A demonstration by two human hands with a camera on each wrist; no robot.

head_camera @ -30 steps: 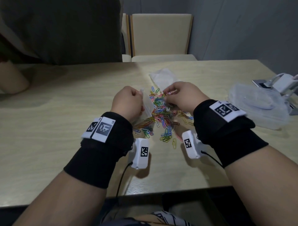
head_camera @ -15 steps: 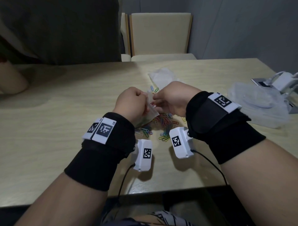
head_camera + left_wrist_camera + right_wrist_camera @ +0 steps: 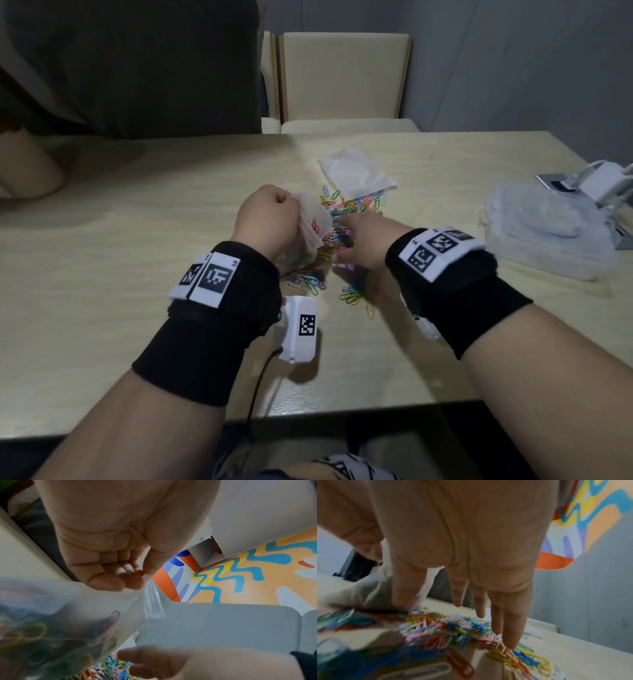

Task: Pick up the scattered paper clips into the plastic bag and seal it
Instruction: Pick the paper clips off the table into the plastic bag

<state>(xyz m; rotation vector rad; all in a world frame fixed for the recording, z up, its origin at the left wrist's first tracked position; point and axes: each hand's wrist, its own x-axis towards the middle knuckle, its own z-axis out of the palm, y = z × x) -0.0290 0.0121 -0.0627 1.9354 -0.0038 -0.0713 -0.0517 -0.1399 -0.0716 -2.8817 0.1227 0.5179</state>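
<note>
A heap of coloured paper clips [image 3: 346,219] lies scattered at the middle of the wooden table [image 3: 137,260]. My left hand [image 3: 265,221] pinches the rim of a small clear plastic bag [image 3: 313,228] that hangs from it with several clips inside; the bag [image 3: 72,615] fills the lower left of the left wrist view under the curled fingers [image 3: 120,573]. My right hand [image 3: 359,241] is just right of the bag, fingers [image 3: 510,622] stretched out straight over the paper clips [image 3: 447,630], holding nothing.
A second crumpled clear bag [image 3: 354,173] lies behind the clips. A clear plastic lidded box [image 3: 544,229] and a white device [image 3: 603,183] sit at the right. Another person's arm [image 3: 27,168] rests at the far left. A chair [image 3: 342,78] stands beyond the table.
My right hand brought clips from the heap to the bag mouth, let go, and has now moved back down to the right over the heap with fingers spread. The left hand kept hold of the bag.
</note>
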